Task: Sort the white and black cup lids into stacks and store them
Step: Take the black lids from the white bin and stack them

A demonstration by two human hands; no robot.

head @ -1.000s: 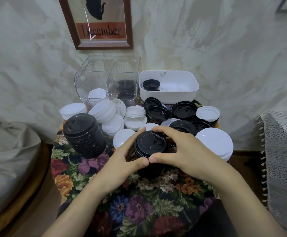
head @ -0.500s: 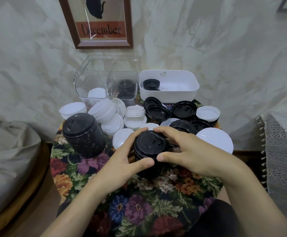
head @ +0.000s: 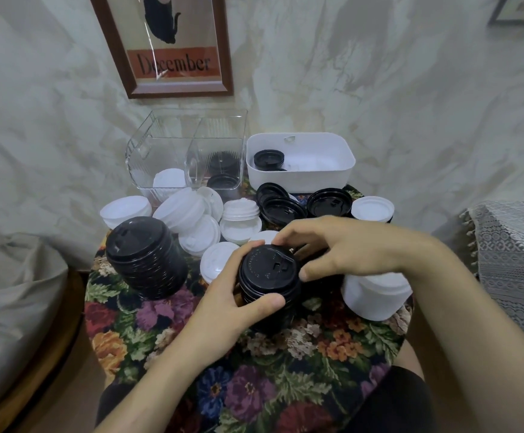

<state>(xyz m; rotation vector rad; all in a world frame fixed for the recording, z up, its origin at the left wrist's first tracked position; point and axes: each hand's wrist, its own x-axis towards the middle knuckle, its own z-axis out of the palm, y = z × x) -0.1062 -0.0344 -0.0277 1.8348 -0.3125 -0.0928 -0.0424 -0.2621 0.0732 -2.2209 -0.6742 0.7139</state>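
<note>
In the middle of the table stands a stack of black lids (head: 268, 276). My left hand (head: 229, 307) grips its left side with thumb and fingers curled round it. My right hand (head: 348, 248) curls over its top right edge, fingertips on the rim. A taller stack of black lids (head: 145, 254) leans at the left. A stack of white lids (head: 376, 295) sits under my right wrist. Loose white lids (head: 192, 214) and black lids (head: 285, 207) lie behind.
A clear two-part bin (head: 188, 151) at the back holds white lids on its left and black lids on its right. A white tub (head: 301, 179) beside it holds a black lid. The small round table has a floral cloth (head: 254, 370). A lace-covered surface (head: 516, 260) lies at the right.
My right hand has lifted its thumb off the front of the stack and now sits higher on the top rim. The camera has tipped slightly; the stack stays between both hands.
</note>
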